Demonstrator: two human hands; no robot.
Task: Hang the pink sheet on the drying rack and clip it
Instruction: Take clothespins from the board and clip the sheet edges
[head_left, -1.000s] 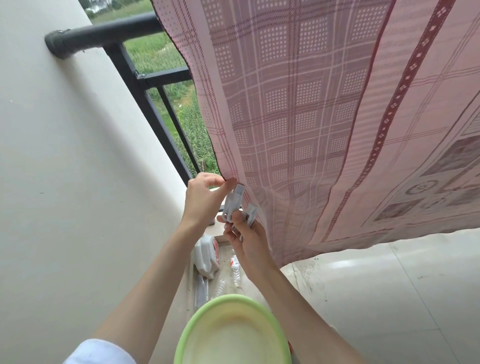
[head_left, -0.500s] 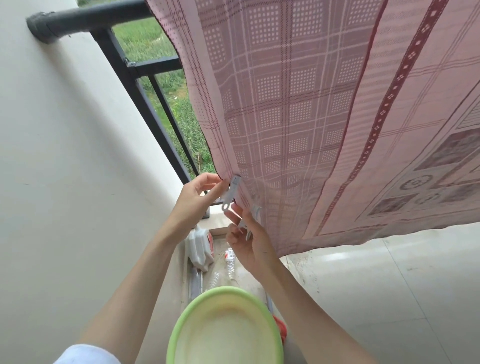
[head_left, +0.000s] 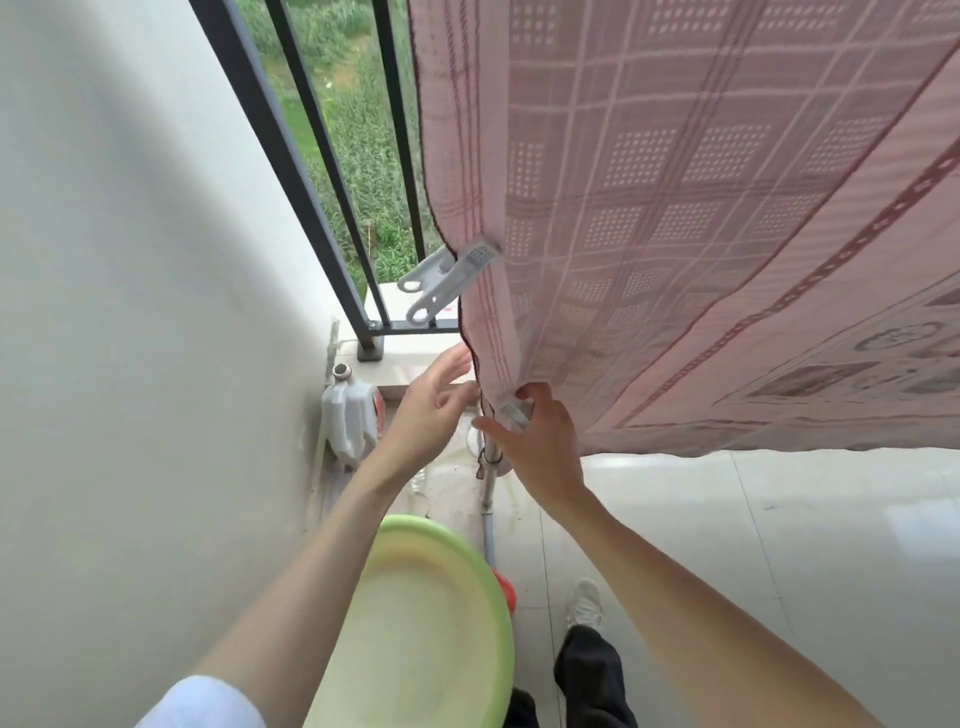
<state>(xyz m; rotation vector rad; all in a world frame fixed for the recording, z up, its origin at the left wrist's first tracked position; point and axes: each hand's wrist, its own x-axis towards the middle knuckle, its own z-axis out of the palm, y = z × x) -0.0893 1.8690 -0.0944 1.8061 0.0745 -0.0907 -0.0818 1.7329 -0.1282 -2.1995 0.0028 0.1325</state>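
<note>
1. Balcony: pink sheet (head_left: 675, 218) hangs beside the railing (head_left: 311, 171), one clip (head_left: 452, 275) biting its edge
2. Below that clip, left hand (head_left: 431, 410) is spread and empty; right hand (head_left: 540, 441) holds a second clip (head_left: 511, 413)
3. Risk: a shallow bite could let the hem slip free

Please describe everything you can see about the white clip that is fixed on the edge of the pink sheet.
The white clip looks like pale plastic. Its two long handles end in round finger holes and point down and to the left, toward the black railing. Its jaws, one with a dotted grip pad, are closed on the left edge of the pink sheet, bunching the fabric slightly. Neither hand touches it; both are lower, near the sheet's bottom corner.
</note>
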